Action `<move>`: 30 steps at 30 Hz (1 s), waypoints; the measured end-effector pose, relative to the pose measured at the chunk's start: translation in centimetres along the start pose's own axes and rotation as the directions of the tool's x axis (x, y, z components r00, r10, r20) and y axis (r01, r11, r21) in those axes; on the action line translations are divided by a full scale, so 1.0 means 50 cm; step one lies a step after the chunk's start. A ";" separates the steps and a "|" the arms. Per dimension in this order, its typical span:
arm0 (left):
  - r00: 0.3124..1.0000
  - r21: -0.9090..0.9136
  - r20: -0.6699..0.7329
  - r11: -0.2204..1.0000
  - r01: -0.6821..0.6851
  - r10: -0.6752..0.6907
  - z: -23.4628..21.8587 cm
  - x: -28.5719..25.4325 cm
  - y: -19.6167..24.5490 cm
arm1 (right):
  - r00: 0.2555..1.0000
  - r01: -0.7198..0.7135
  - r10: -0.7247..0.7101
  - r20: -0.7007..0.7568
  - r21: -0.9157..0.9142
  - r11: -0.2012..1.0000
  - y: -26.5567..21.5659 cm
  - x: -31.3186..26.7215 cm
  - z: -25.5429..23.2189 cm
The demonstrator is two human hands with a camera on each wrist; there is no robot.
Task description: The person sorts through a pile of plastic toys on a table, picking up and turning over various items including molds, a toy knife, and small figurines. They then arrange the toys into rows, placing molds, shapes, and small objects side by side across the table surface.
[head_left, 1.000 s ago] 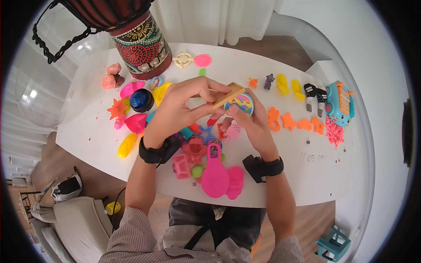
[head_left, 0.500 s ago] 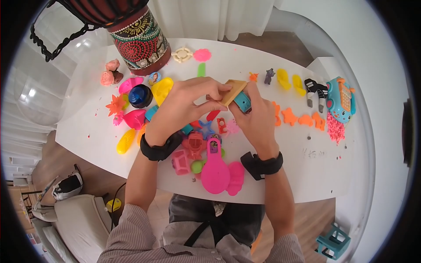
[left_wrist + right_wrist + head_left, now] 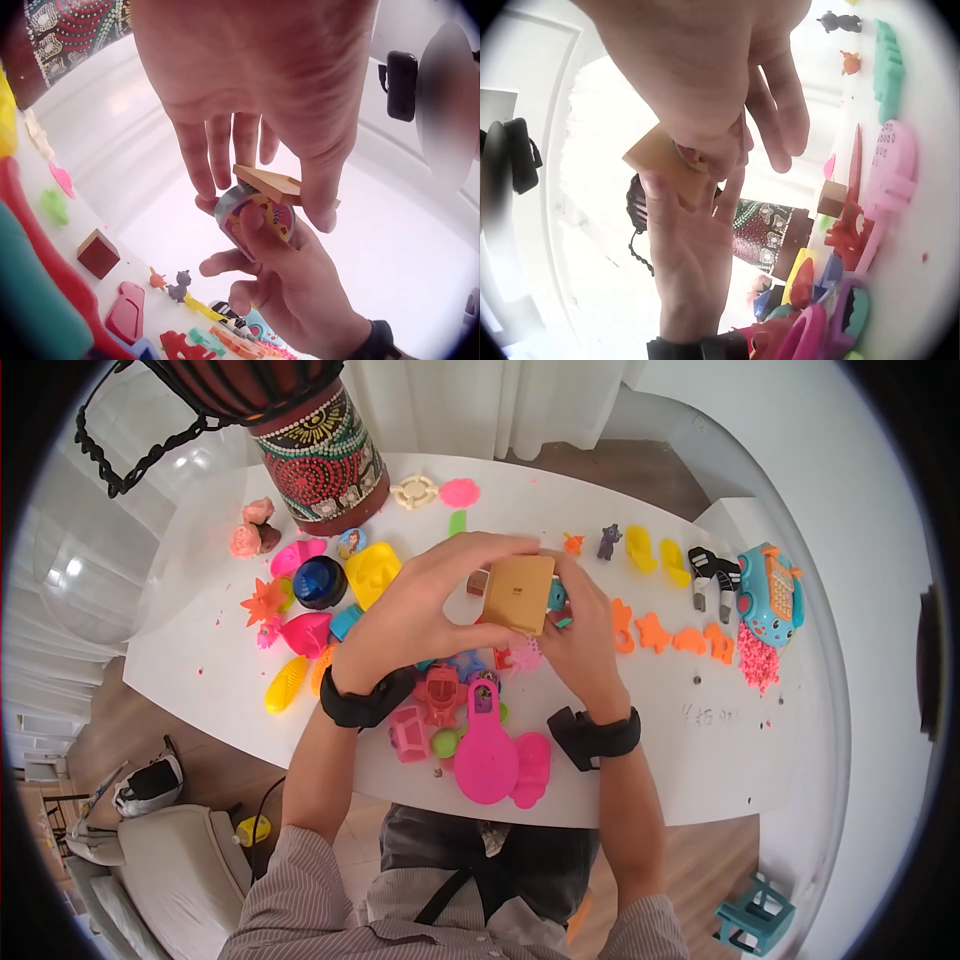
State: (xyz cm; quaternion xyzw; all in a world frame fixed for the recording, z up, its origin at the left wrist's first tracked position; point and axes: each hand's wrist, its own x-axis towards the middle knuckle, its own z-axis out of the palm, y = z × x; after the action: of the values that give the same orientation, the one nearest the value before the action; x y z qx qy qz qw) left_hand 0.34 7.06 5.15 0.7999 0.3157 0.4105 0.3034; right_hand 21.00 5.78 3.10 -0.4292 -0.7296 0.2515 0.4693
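My left hand [image 3: 425, 595] pinches a square gold-coloured piece [image 3: 520, 595] between thumb and fingers, its flat face with small dark marks turned up. From the left wrist view this piece looks thin with a raised edge. My right hand [image 3: 590, 645] grips a small round tin [image 3: 236, 202] with a teal side and a colourful printed face; the right thumb lies across that face. The square piece is close against the tin and covers most of it in the head view. Both hands are raised over the table, close together.
Below the hands lie several plastic toys, among them a pink paddle-shaped toy [image 3: 487, 760] and a brown block [image 3: 98, 255]. A patterned drum [image 3: 325, 460] stands at the back left. Orange shapes [image 3: 653, 632] and a toy phone [image 3: 770, 595] lie to the right on the white table [image 3: 690, 770].
The gold piece has turned from edge-on to showing its flat face. The tin's printed face, visible a second ago, has tipped away and is now mostly covered in the head view.
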 end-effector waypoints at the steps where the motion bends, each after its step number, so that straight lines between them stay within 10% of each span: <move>1: 1.000 -0.003 0.001 1.000 0.003 -0.003 -0.002 -0.002 -0.001 | 1.000 -0.004 0.004 0.001 -0.001 1.000 0.004 0.000 0.001; 22: 1.000 -0.009 -0.017 1.000 0.004 -0.004 0.006 -0.002 -0.028 | 0.998 0.058 -0.058 0.006 -0.183 0.981 0.009 -0.007 0.010; 30: 0.935 -0.223 -0.192 0.941 0.255 -0.299 0.015 -0.007 -0.056 | 0.986 0.163 -0.129 0.105 -0.466 0.870 0.002 -0.012 0.005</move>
State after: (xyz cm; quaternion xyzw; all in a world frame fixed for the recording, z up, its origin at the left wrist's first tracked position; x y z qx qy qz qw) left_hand 0.09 8.35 2.56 0.6624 0.4158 0.4796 0.3978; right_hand 20.94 5.31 2.64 -0.4652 -0.8152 0.0446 0.3420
